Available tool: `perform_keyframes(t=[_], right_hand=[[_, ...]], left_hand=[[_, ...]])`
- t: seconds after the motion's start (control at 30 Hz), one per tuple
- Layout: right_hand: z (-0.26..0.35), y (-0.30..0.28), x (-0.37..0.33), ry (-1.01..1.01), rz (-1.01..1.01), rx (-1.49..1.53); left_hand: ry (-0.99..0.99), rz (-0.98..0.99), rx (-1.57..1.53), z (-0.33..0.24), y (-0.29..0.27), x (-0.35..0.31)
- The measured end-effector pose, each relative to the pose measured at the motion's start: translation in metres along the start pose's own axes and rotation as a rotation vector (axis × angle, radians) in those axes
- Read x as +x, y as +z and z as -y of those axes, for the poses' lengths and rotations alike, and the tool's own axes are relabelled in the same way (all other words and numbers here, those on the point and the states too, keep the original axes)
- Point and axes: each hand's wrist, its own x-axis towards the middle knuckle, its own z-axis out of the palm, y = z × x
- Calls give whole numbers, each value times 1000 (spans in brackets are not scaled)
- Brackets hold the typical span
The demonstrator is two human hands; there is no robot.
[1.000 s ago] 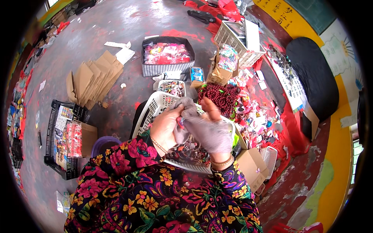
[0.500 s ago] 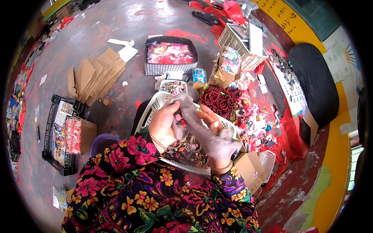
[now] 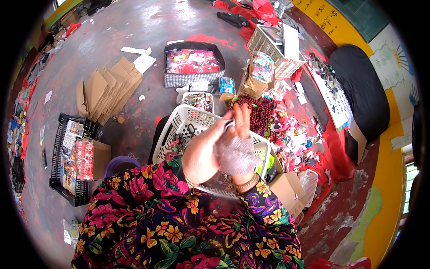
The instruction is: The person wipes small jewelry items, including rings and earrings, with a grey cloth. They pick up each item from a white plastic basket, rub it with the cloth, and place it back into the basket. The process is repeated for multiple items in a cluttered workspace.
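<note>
Above the white basket, my left hand (image 3: 202, 154) presses against my right hand, its fingertips blurred and partly hidden there. Grey fuzzy cloth (image 3: 238, 154), like a fingerless glove, wraps the palm and wrist of my right hand (image 3: 242, 120). The fingers of that hand stick out past the cloth, stretched upward. A small dark and white bit (image 3: 229, 124) shows between the hands, too blurred to name. Beneath them, the white perforated basket (image 3: 179, 115) holds many small mixed trinkets, partly covered by my arms.
Beyond the basket stand a small white tray (image 3: 198, 95) and a grey checked bin (image 3: 188, 80) of pink packets. Dark red bead strands (image 3: 262, 112) lie to the right among scattered trinkets. Left are a black crate (image 3: 67, 193), flattened cardboard (image 3: 109, 87) and a purple bucket (image 3: 117, 162).
The grey cloth was stretched between both hands with pinkish-red bits at its end; now it is bunched around my right hand. My left hand has moved right, against it.
</note>
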Motion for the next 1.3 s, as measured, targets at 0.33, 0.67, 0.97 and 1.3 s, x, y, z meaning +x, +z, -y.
perform_keyframes(t=[0.33,0.67,0.97,1.3], right_hand=[[36,-6,30,-259,-63,-12],[33,27,13,-374,-165,84],[16,8,17,-361,-45,20],[36,-10,38,-299,-93,-145]], left_hand=[[-218,-29,-971,-10,12,-3],[-25,-111,-472,10,-6,11],[-308,-98,-1092,-16,-11,8],[-392,-84,-1180,-17,7,1]])
